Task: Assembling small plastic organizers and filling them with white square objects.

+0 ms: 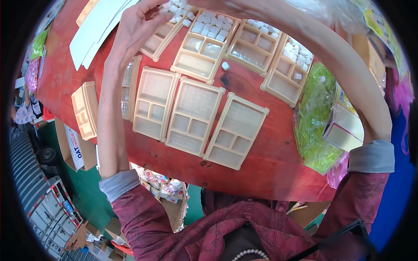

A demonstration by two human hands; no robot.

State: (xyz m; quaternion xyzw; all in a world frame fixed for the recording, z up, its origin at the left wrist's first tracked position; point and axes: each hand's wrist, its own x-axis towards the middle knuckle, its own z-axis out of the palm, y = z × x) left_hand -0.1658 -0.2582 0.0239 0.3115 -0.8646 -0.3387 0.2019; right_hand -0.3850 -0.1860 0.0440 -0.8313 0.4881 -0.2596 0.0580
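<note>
Near edge of red wooden table (270,161): three empty beige compartment trays (193,115) side by side, touching. Right edge: bag of green strips (313,117) and yellow-white carton (344,124). Mid-table: loose white tablet (225,65), apart from trays. Far edge: row of part-filled trays (204,43) holding small white tablets (211,27). Left hand (135,30) at far-left tray (161,37), fingers bent together over tablets at its corner. Right hand beyond top of frame; finger state cannot be told.
</note>
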